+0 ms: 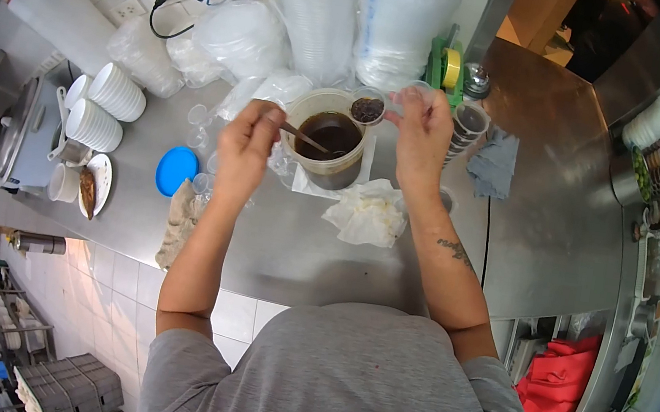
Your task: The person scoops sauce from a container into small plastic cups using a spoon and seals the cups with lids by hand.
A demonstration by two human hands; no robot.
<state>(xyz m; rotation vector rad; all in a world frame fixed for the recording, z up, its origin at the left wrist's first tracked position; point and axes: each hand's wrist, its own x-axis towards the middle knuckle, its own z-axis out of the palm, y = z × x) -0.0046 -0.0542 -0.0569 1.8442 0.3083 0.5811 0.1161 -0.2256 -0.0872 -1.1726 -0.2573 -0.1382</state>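
My left hand (251, 141) is closed on the handle of a spoon (306, 138), whose far end dips into dark brown liquid in a white tub (333, 174). Over the tub's right rim, my right hand (421, 134) pinches a small clear cup (368, 108) with dark contents, its lid (417, 89) apparently open beside it. To the right stands a stack of filled clear cups (465, 132). A crumpled white paper towel (370, 212) lies in front of the tub.
A blue lid (177, 171) and a beige cloth (179, 222) lie at the left. White cups (96, 125) stand farther left. Bagged containers (311, 16) line the back, beside a green tape dispenser (436, 67). A grey cloth (492, 164) lies at the right.
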